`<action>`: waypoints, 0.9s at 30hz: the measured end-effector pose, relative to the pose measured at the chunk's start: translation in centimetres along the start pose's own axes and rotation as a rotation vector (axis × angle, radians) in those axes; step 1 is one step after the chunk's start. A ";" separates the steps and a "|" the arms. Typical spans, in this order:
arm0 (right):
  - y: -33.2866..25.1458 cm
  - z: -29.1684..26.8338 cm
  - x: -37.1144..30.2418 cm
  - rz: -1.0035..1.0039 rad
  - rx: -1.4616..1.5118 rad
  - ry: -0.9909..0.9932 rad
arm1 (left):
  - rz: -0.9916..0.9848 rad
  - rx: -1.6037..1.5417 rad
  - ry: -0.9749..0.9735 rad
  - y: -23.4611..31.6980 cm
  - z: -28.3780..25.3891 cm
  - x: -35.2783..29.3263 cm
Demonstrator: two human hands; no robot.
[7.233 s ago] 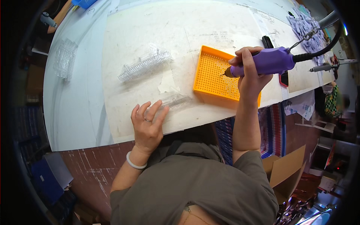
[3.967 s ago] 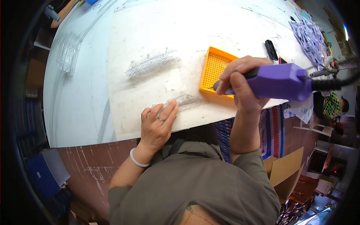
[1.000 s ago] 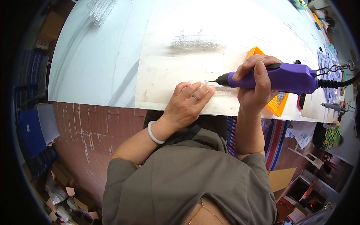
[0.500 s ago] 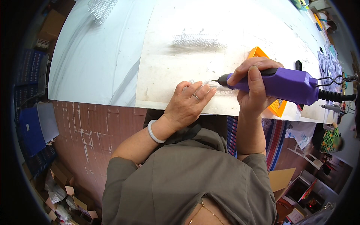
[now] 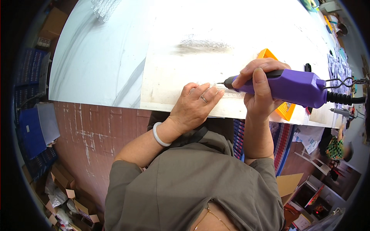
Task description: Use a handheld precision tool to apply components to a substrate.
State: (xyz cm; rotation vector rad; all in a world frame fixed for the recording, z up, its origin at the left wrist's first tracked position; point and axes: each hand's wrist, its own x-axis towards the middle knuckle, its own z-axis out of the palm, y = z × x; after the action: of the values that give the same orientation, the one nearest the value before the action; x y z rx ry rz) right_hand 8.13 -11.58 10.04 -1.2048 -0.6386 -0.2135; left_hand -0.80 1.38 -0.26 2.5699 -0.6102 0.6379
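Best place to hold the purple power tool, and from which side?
Probably grip the purple tool around its front, behind the dark nose, from the near side, as the right hand does: the body looks slimmer there, the bit points left, and the cable leaves the right end.

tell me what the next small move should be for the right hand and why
Probably ease the purple power tool slowly onto the clear plastic piece. The right hand grips the tool, its thin bit points toward the left hand, and those fingers rest on the piece. Slowly, because the bit is close to the fingertips; I can't tell whether it already touches the plastic.
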 end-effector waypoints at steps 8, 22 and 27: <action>0.2 0.4 0.8 0.030 -0.123 -0.068 | 0.000 -0.004 -0.007 -0.1 0.0 -0.1; 0.4 0.4 1.4 0.118 -0.090 -0.135 | -0.003 -0.025 -0.006 -0.1 0.0 0.6; -2.9 -3.2 2.2 -0.157 0.035 0.150 | -0.010 -0.026 -0.024 0.4 -0.5 0.6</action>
State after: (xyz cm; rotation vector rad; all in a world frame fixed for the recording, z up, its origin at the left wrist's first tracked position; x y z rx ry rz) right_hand 9.63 -15.17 12.88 -1.0946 -0.6036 -0.4191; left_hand -0.69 1.13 0.57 2.5584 -0.6095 0.5937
